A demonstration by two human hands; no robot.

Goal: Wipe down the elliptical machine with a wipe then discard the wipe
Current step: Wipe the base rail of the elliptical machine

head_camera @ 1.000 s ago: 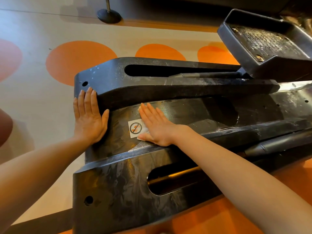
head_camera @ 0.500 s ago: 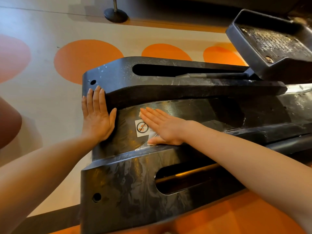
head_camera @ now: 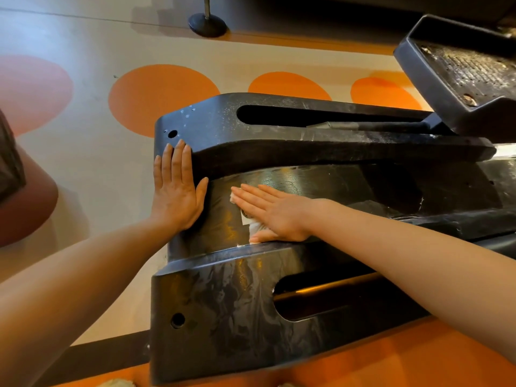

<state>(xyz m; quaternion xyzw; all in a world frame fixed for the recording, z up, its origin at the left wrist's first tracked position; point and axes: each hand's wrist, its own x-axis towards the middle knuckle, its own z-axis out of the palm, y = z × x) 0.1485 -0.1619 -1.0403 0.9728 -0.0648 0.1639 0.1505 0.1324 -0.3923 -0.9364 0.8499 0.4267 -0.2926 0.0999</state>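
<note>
Two hands are on the black elliptical machine, down at its low back end. The right hand lies flat, fingers straight, and presses the white wipe onto the shiny dip in the middle, between the two long rails. Only small bits of the wipe peek out from under the palm and the fingertips. It lies over a small white sticker there. The left hand is flat too, fingers straight, and rests on the end edge of the machine. It holds nothing.

I think the job is partway done. The middle dip looks wet and shiny, and the near rail has smeary marks, so those parts seem to be wiped. The far rail has pale dusty specks, and the foot pedal on the top right looks gritty, so those seem left to do. The tall parts of the machine cannot be seen. After that, the wipe must be thrown away, and no bin shows.

Around the machine is a pale floor with big orange dots. A black round stand base sits far off. The rails rise on both sides of the dip, so the right hand has little room to slide sideways.
</note>
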